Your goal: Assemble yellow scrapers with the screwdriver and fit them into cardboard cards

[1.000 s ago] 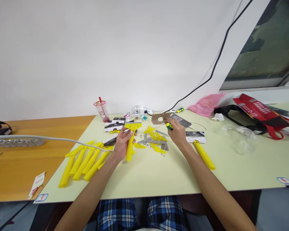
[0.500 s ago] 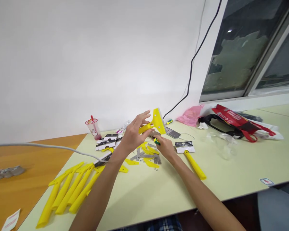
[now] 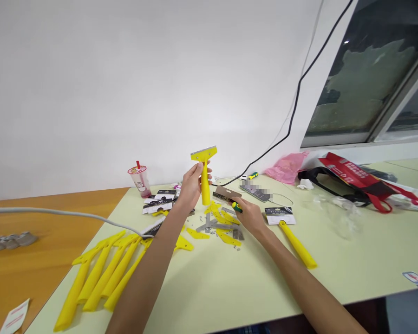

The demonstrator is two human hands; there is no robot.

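My left hand (image 3: 194,183) is closed around a yellow scraper (image 3: 205,181), held upright above the table with its head and metal blade edge at the top. My right hand (image 3: 249,214) is closed on a screwdriver (image 3: 237,207), whose green and yellow handle end shows; the rest is hidden. A brown header card (image 3: 226,192) is close to the right fingertips, and I cannot tell if they touch it. Below the hands lie several loose yellow clamp plates (image 3: 229,238), grey metal blades (image 3: 208,223) and small screws (image 3: 237,249).
Several yellow scraper handles (image 3: 101,273) lie at the left. A carded scraper (image 3: 297,243) lies right of my right hand. Farther back are a drink cup (image 3: 140,182), black and white cards (image 3: 158,204), a phone (image 3: 256,190), a pink bag (image 3: 287,168) and a red bag (image 3: 360,178).
My left hand has turned the scraper from lying sideways, blade to the right, to upright with its blade on top. The right hand keeps the screwdriver. The view has shifted slightly left.
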